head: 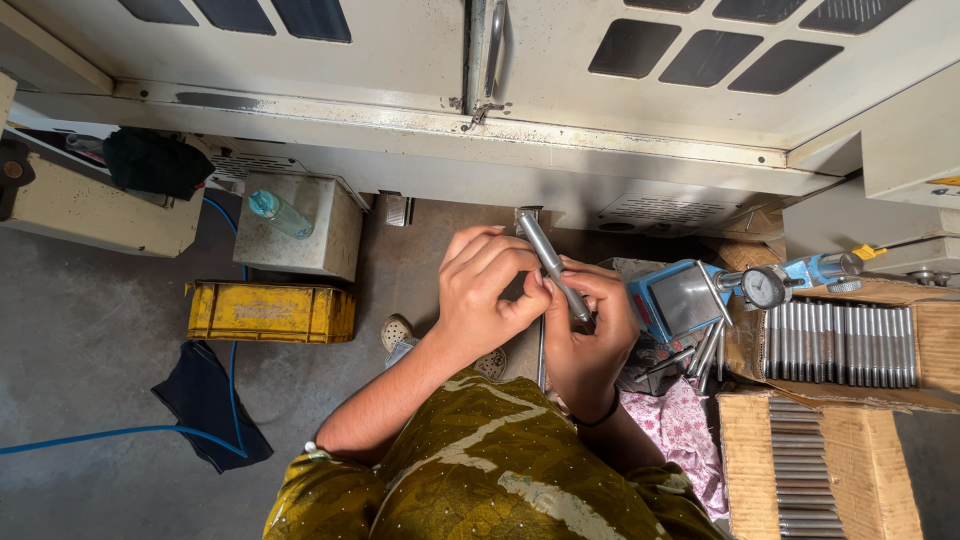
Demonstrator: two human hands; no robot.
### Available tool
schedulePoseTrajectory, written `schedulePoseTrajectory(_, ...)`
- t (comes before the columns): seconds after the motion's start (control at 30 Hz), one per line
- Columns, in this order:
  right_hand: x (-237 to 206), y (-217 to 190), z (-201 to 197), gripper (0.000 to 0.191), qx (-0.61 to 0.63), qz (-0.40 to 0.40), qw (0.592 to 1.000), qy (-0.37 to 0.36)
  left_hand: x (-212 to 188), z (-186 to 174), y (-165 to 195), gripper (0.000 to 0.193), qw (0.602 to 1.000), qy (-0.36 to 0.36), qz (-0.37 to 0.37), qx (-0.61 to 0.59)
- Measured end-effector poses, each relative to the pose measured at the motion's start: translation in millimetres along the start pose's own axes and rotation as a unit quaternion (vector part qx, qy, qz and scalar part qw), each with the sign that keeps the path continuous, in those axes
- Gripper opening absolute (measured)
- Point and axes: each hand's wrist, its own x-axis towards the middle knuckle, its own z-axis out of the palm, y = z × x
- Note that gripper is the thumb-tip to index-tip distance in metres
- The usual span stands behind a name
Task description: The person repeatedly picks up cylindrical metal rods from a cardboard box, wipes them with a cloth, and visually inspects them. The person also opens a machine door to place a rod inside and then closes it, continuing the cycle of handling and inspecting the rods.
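Both forearms are bare and bent at the elbows, rising to meet in front of the chest. The left hand (485, 290) curls with its fingers folded toward the right hand (590, 325), which is closed in a grip (a dark band circles its wrist). The two hands touch.

1. A single head-worn camera looks steeply down from above the person's shoulders.
2. It faces forward toward a grey machine cabinet (560, 120) across the top edge.
3. Near range: hands centre, floor (90, 340) below.
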Motion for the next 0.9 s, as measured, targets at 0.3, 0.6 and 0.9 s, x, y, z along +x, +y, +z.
schedulePoseTrajectory(0.3,2.1,17.8,-9.3,0.026,0.221,0.127,0.966,-0.037,3.8,0.7,-3.3,0.013,0.997,-0.007,-0.043,-0.061)
schedulePoseTrajectory(0.6,14.8,38.7,-20.8,0.018,0.419,0.258,0.864,-0.104,-1.4,-1.6,-12.6,0.010,0.989,-0.009,-0.105,-0.108)
schedulePoseTrajectory(0.9,12.8,54.1,-29.7,0.022,0.541,0.360,0.741,-0.170,-9.5,7.7,-48.5,0.012,0.961,-0.048,-0.102,0.254)
